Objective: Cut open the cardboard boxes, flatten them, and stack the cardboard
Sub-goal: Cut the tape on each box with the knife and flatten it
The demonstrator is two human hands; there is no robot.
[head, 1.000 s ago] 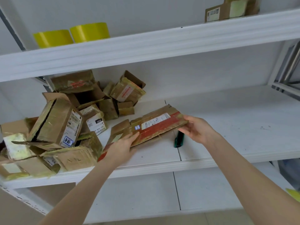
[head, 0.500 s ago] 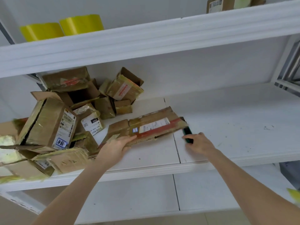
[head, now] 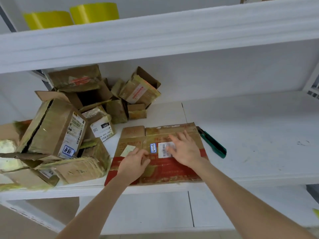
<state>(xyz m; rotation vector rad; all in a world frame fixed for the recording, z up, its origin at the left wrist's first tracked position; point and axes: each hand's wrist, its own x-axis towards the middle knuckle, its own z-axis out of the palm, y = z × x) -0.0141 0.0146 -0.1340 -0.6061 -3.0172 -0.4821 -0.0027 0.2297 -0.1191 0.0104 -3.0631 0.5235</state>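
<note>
A flattened cardboard box [head: 172,171] is laid flat at the front edge of the white shelf [head: 259,152], with its printed red band turned toward the person. It is pressed down by both hands, which are reached in from below. The left hand [head: 133,163] is set on the near left part of the board; its fingers [head: 142,155] are curled in and closed on nothing, and only the knuckles are pushed against the board. The right hand [head: 185,151] is placed just beside it, palm down, with its fingers [head: 174,138] spread open and straight over a white barcode label [head: 163,150]. A green utility knife [head: 213,144] is left lying on the shelf just beside the board's right edge, its dark tip at the far right corner. Further back and to the left, a loose pile of taped cardboard boxes [head: 51,131] is heaped on the same shelf, several with flaps open or torn. Above, on the upper shelf [head: 155,37], two yellow rolls [head: 94,12] are stood side by side.
</note>
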